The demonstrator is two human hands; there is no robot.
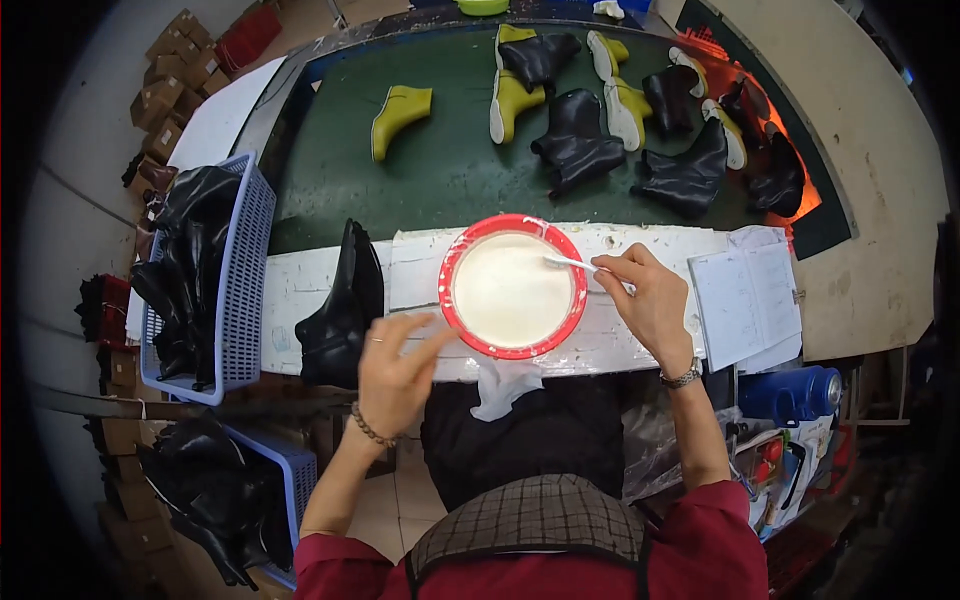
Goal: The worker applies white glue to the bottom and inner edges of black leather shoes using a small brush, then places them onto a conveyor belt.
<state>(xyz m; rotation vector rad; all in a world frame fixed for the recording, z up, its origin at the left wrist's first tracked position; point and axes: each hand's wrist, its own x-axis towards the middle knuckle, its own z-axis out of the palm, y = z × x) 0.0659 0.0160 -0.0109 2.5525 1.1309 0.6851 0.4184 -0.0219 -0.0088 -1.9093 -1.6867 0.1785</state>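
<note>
White desk [285,290] is viewed from above. Toward its left edge, a black boot [347,305] is laid front-to-back, just beyond the nearer left hand [398,370], whose fingers are parted, apparently empty. Over a red bowl [446,288], a white brush [574,263] is pinched by the right hand [650,300].

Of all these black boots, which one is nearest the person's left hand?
The black boot on the white surface, left of the red-rimmed bowl. It alone is beside the left hand; the others are farther off, several on the green surface.
</note>
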